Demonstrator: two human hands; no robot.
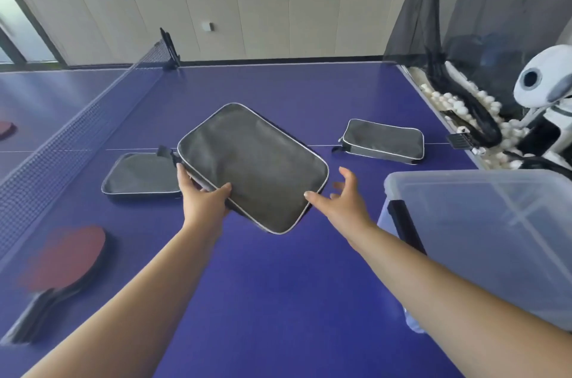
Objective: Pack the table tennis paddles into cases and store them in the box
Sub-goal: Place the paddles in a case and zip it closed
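Left hand (202,196) grips the edge of a grey paddle case (252,167) lifted above the blue desk (278,284), right hand (343,196) spread wide beside it, clear lidded box (483,238) at right, red paddle (66,257) lying left

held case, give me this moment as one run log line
left hand: grips grey case, lifted | right hand: open, beside case | box: lid on | red paddle: on table, unpacked
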